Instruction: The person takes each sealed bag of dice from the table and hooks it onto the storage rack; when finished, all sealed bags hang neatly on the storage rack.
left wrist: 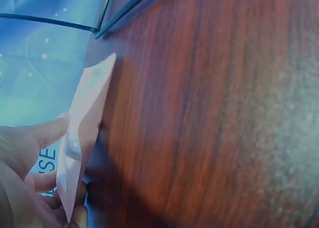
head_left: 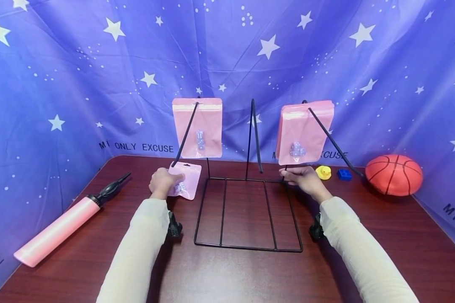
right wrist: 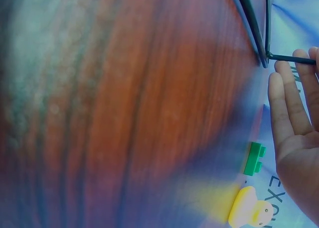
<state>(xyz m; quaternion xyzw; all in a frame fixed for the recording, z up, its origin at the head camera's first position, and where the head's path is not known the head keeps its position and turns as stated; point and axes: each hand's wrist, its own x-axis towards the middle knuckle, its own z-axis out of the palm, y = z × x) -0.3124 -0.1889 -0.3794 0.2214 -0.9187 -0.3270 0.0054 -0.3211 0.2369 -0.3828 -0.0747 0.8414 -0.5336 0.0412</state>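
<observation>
A black wire rack [head_left: 248, 212] stands mid-table with three slanted pegs. One pink pouch [head_left: 199, 128] holding dice hangs on the left peg, and a stack of pink pouches [head_left: 303, 130] hangs on the right peg. My left hand [head_left: 164, 181] pinches another pink pouch [head_left: 187, 179] just left of the rack, low over the table. In the left wrist view this pouch [left wrist: 84, 123] sits edge-on between thumb and fingers [left wrist: 47, 131]. My right hand [head_left: 301, 176] is at the rack's back right corner. Its straight fingers [right wrist: 284, 98] touch the black wire [right wrist: 291, 58].
A pink air pump [head_left: 60, 227] lies at the left on the brown table [head_left: 250, 277]. A yellow duck [head_left: 323, 171], a small toy brick [head_left: 343, 174] and an orange basketball [head_left: 393, 174] sit at the back right. Blue starry cloth [head_left: 227, 50] walls the back and sides.
</observation>
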